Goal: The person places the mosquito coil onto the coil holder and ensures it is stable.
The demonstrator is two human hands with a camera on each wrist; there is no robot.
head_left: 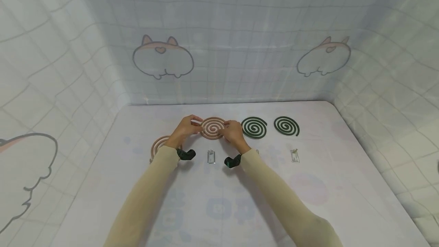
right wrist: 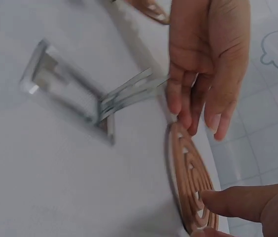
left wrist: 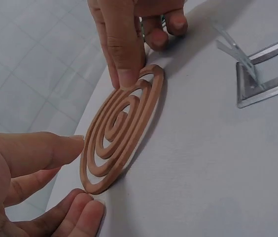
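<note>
A brown mosquito coil is between my two hands at the middle of the table. My right hand pinches its right side, with the thumb on the upper face and fingertips at the rim. At the opposite rim is my left hand, its fingers loosely extended and touching or nearly touching the edge. A second brown coil lies partly hidden behind my left wrist. Just in front of the middle coil stands a small metal coil stand with raised prongs.
Two green mosquito coils, one nearer and one farther right, lie along the row. Another metal stand sits at the right, and one more is mostly covered by my right wrist. Patterned cloth walls enclose the white table.
</note>
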